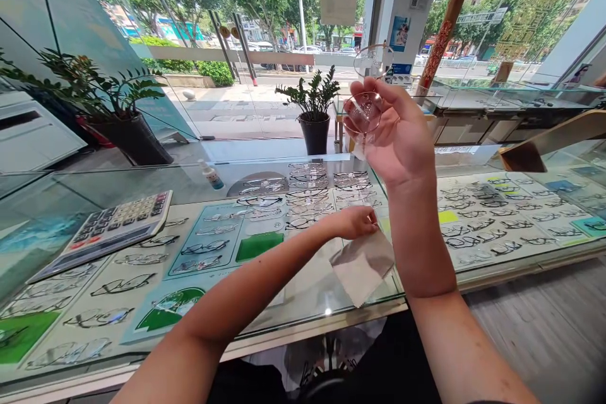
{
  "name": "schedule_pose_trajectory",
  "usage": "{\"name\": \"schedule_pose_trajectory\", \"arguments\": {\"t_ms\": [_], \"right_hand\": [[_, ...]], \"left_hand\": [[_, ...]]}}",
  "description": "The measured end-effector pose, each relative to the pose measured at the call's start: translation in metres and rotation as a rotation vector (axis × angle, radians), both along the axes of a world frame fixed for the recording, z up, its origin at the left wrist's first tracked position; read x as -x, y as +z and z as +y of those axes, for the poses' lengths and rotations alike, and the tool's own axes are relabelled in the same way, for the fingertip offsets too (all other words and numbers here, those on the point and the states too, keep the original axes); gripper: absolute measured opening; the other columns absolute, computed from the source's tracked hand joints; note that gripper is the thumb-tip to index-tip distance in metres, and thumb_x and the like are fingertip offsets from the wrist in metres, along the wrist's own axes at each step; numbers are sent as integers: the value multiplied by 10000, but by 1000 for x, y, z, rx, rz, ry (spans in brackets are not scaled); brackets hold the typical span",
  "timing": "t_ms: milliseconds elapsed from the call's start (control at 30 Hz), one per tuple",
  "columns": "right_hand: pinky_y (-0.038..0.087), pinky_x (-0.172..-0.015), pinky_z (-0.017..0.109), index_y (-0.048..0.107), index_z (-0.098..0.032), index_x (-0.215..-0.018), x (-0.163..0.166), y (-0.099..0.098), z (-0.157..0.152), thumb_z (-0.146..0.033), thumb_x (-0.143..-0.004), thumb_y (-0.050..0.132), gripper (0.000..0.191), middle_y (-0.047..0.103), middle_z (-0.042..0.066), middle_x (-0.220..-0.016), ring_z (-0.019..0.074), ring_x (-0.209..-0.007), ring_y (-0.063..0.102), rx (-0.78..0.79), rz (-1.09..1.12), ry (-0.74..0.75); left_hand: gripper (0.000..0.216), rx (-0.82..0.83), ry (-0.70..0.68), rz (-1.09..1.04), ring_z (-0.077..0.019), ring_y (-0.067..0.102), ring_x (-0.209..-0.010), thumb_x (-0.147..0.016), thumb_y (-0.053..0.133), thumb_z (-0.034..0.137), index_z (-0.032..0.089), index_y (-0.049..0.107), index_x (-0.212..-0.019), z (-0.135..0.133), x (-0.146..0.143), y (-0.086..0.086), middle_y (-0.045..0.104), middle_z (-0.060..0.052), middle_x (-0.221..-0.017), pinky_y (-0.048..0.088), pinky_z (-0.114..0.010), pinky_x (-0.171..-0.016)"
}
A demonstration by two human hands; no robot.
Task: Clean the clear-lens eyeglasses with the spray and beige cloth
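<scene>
Raised in front of the window, my right hand (398,132) is closed on a pair of thin-rimmed eyeglasses (363,112). The glasses are turned on end, one lens above the other. Pale specks, perhaps droplets, dot the lower lens. Lower down, over the glass counter, my left hand (356,222) pinches a beige cleaning cloth (363,268) by its upper edge. The cloth hangs down from the fingers with a zigzag-cut edge. My left hand is apart from the glasses.
Under the glass counter top (303,278) lie rows of eyeglass frames. A large calculator (118,224) and a small spray bottle (211,175) rest on it at the left. Beyond stand a potted plant (314,129) and the shop window. A wooden-edged piece (525,156) is at the right.
</scene>
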State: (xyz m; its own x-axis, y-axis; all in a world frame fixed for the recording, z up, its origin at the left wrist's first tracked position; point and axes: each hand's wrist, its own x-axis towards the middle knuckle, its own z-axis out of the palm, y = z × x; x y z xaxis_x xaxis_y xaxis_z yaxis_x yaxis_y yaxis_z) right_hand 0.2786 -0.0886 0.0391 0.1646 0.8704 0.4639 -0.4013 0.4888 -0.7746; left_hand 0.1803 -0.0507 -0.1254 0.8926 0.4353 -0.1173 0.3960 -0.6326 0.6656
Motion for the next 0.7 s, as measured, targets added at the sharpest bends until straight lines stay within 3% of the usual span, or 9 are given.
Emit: {"name": "schedule_pose_trajectory", "arguments": {"t_ms": [100, 200, 333, 533, 700], "right_hand": [[606, -935, 364, 730, -266, -993, 0, 3, -5, -411, -946, 667, 165, 776, -11, -1107, 242, -1272, 694, 37, 37, 19], [608, -920, 371, 741, -280, -1005, 3, 5, -9, -393, -930, 681, 148, 785, -4, -1071, 243, -1253, 699, 56, 63, 48], [590, -916, 396, 744, -288, -946, 11, 5, -10, -353, -917, 705, 81, 788, 5, -1011, 234, -1171, 718, 57, 96, 85], [548, -891, 357, 759, -268, -856, 34, -6, 0, -350, -910, 730, 102, 795, 6, -960, 190, -972, 713, 130, 116, 180], [517, -891, 349, 817, -254, -864, 59, -27, 16, -425, -839, 810, 172, 802, 30, -1018, 193, -956, 676, 185, 21, 163]], "left_hand": [[290, 130, 45, -24, -179, 687, -771, -940, 611, 435, 185, 728, -1029, 16, 25, 34, 773, -57, -915, 560, -279, -673], [300, 319, 126, -193, -142, 590, -673, -887, 702, 471, 172, 701, -909, 24, 55, 70, 653, -13, -745, 500, -269, -641], [294, 289, 300, -411, -113, 501, -643, -862, 729, 454, 177, 633, -835, 28, 92, 107, 567, 17, -712, 385, -254, -604], [231, 234, 589, -696, -106, 497, -681, -846, 689, 358, 184, 553, -777, 31, 137, 129, 533, 22, -731, 426, -258, -667], [258, 217, 676, -846, -106, 510, -680, -822, 714, 389, 193, 547, -827, 25, 155, 136, 548, 28, -738, 469, -251, -656]]}}
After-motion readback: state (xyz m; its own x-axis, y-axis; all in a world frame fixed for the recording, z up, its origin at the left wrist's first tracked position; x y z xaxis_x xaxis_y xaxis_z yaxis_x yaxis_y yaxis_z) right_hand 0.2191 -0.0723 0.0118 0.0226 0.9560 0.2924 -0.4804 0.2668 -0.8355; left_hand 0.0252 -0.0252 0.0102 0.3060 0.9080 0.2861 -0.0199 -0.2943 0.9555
